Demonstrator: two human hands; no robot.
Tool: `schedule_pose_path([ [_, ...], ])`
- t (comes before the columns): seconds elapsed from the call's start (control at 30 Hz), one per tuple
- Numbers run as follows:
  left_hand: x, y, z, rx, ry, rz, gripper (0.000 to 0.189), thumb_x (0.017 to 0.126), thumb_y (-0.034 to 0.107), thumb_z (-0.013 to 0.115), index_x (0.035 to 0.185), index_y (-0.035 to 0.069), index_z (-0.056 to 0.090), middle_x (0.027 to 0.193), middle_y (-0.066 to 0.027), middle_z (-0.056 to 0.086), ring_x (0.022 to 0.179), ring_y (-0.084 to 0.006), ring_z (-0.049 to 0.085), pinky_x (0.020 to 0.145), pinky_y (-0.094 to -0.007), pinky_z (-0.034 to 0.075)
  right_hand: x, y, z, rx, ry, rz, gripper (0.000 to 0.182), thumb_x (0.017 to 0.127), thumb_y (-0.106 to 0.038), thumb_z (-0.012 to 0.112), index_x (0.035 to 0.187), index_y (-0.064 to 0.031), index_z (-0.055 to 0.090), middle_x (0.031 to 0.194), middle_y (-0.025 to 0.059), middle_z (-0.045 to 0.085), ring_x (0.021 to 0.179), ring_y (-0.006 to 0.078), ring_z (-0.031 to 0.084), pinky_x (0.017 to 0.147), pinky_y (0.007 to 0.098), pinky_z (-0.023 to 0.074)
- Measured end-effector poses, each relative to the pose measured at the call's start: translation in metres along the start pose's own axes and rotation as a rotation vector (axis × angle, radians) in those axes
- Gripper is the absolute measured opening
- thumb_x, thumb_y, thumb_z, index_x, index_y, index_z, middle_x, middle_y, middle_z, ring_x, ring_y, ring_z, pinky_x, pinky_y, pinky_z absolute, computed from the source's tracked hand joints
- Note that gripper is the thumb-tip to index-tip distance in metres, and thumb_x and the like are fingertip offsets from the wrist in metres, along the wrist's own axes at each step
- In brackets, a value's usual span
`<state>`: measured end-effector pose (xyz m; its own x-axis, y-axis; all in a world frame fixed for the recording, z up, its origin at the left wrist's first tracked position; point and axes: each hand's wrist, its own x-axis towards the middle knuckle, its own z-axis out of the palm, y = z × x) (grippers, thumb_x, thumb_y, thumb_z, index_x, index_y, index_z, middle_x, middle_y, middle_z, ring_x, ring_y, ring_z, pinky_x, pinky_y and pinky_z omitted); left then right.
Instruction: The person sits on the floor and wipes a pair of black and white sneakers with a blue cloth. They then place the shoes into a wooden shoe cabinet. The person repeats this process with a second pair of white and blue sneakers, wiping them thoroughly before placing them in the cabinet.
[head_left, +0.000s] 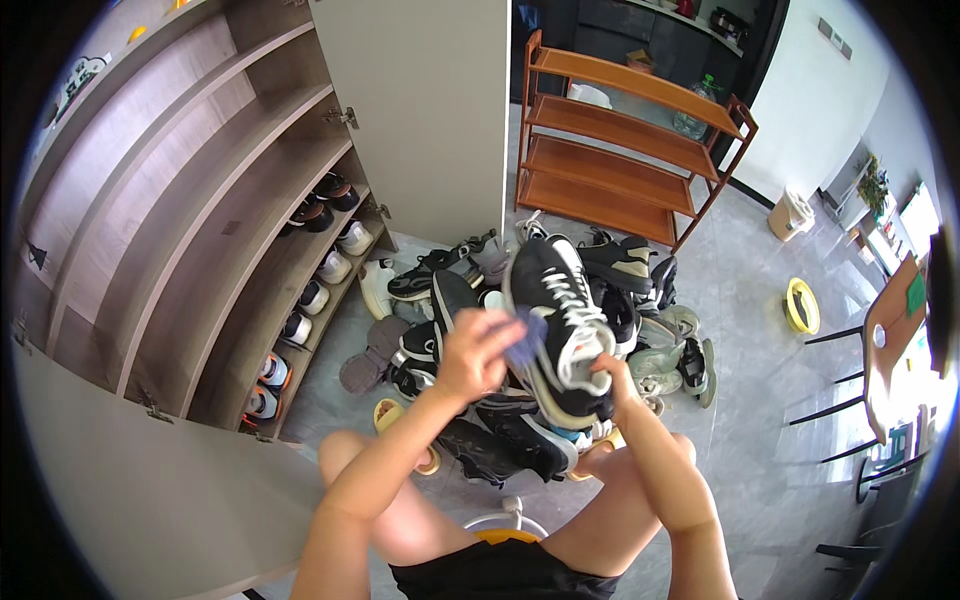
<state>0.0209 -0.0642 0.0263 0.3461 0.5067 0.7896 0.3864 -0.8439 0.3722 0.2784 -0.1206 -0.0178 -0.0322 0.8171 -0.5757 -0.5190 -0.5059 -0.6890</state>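
Note:
A black sneaker with white laces (555, 300) is held up over the shoe pile, its toe pointing away from me. My right hand (616, 386) grips it at the heel and collar. My left hand (476, 356) holds a blurred dark blue cloth (529, 334) against the left side of the sneaker, along its pale sole edge. Beneath and around lies a heap of mostly black shoes, among them a black shoe with a pale sole (529, 442), a white shoe (377, 289) and grey-green shoes (660, 364).
An open wooden shoe cabinet (217, 225) with several pairs on its lower shelves stands at the left. Beyond the pile is a brown slatless shoe rack (615, 146). A yellow basin (802, 306), a waste bin (791, 215) and a chair (889, 349) are at the right.

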Motion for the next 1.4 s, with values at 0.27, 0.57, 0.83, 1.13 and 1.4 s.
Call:
schedule_pose_path([
  [0.27, -0.013, -0.049, -0.003, 0.391, -0.034, -0.255, 0.047, 0.072, -0.003, 0.058, 0.117, 0.009, 0.064, 0.112, -0.0141, 0.055, 0.099, -0.0364, 0.052, 0.088, -0.0422, 0.046, -0.011, 0.019, 0.03, -0.247, -0.249, -0.059, 0.054, 0.071, -0.008, 0.051, 0.125, -0.003, 0.055, 0.103, 0.007, 0.063, 0.094, 0.0189, 0.058, 0.087, 0.0291, 0.0462],
  [0.57, -0.025, 0.043, 0.027, -0.194, -0.188, -0.26, 0.046, 0.07, -0.004, 0.056, 0.115, 0.004, 0.065, 0.108, -0.0148, 0.057, 0.095, -0.0349, 0.054, 0.086, -0.0421, 0.046, 0.0, 0.01, 0.005, -0.324, -0.025, -0.239, 0.053, 0.073, -0.013, 0.053, 0.125, -0.004, 0.056, 0.104, 0.0107, 0.065, 0.099, 0.0228, 0.06, 0.089, 0.0314, 0.0466],
  [0.83, 0.011, -0.032, -0.012, 0.302, 0.136, -0.348, 0.051, 0.065, -0.002, 0.065, 0.115, 0.01, 0.065, 0.114, -0.0146, 0.056, 0.101, -0.0355, 0.053, 0.09, -0.0435, 0.045, -0.032, -0.001, 0.035, -1.515, 0.228, -0.917, 0.073, 0.054, -0.027, 0.079, 0.123, -0.0162, 0.06, 0.118, 0.0171, 0.056, 0.106, 0.0357, 0.056, 0.094, 0.0439, 0.0435],
  [1.13, -0.012, 0.008, 0.019, 0.177, -0.283, -0.183, 0.041, 0.062, -0.001, 0.064, 0.101, 0.012, 0.068, 0.106, -0.009, 0.058, 0.096, -0.0326, 0.055, 0.083, -0.0418, 0.048, -0.033, 0.012, 0.041, -1.596, 0.26, -1.157, 0.064, 0.047, -0.024, 0.075, 0.109, -0.0116, 0.065, 0.115, 0.0163, 0.058, 0.1, 0.0348, 0.058, 0.088, 0.0443, 0.0457],
  [1.4, -0.007, -0.018, 0.021, 0.262, -0.253, -0.025, 0.031, 0.064, 0.003, 0.063, 0.091, 0.015, 0.072, 0.101, -0.0025, 0.061, 0.091, -0.0263, 0.056, 0.078, -0.0371, 0.05, -0.034, 0.01, 0.035, -1.61, 0.266, -1.165, 0.064, 0.047, -0.027, 0.075, 0.109, -0.0132, 0.065, 0.117, 0.0174, 0.055, 0.103, 0.0341, 0.055, 0.088, 0.046, 0.0423],
])
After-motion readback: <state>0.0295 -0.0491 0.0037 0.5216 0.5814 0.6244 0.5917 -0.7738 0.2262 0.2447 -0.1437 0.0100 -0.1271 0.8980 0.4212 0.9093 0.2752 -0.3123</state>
